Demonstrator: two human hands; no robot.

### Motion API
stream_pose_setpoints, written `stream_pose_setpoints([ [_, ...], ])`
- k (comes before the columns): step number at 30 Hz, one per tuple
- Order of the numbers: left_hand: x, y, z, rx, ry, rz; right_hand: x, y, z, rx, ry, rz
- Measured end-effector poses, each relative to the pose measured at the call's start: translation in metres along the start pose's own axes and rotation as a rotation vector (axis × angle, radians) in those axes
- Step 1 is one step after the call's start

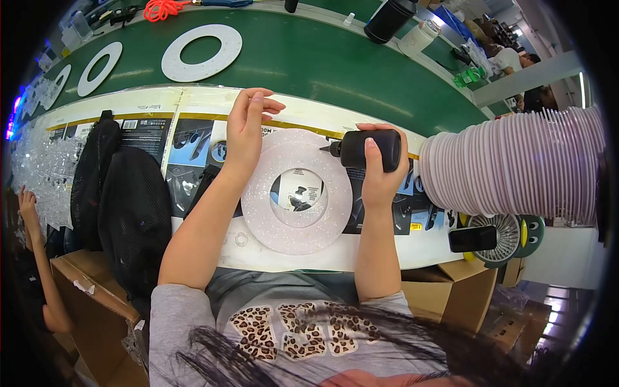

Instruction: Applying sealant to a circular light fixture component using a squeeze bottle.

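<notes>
A flat white, glittery ring point(336, 209) lies in front of me on the printed cardboard sheet point(213, 255). My right hand point(385, 164) is wrapped round a black squeeze bottle point(361, 149), tipped on its side. The bottle's narrow nozzle points left, over the ring's upper right part. By the ring's upper left edge, my left hand point(248, 126) is held with fingers stretched out and nothing in them. Whether it touches the ring I cannot tell.
To the right stands a long stack of white rings point(509, 168), with a phone point(472, 239) and a small fan point(506, 226) below. More rings point(231, 51) lie on the green surface point(296, 64). Left are black mesh bags point(135, 206), clear pieces point(45, 171) and another person's hand point(28, 203).
</notes>
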State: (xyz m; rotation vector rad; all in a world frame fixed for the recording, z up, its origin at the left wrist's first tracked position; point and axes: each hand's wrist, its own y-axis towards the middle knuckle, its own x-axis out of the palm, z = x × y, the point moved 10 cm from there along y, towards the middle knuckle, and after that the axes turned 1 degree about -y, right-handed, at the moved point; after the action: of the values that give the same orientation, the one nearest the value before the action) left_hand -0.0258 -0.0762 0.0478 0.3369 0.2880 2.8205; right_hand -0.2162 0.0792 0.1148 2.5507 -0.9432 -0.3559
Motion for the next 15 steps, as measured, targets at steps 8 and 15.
stream_pose_setpoints([
  [8,-0.0015,-0.0003,-0.0013,-0.004,-0.004,0.002,0.0028,-0.0005,0.0023,0.007,0.014,-0.02],
  [15,0.0003,0.0,-0.0004,0.0,-0.01,-0.002,0.0007,0.0008,0.0008,-0.012,0.004,-0.013],
])
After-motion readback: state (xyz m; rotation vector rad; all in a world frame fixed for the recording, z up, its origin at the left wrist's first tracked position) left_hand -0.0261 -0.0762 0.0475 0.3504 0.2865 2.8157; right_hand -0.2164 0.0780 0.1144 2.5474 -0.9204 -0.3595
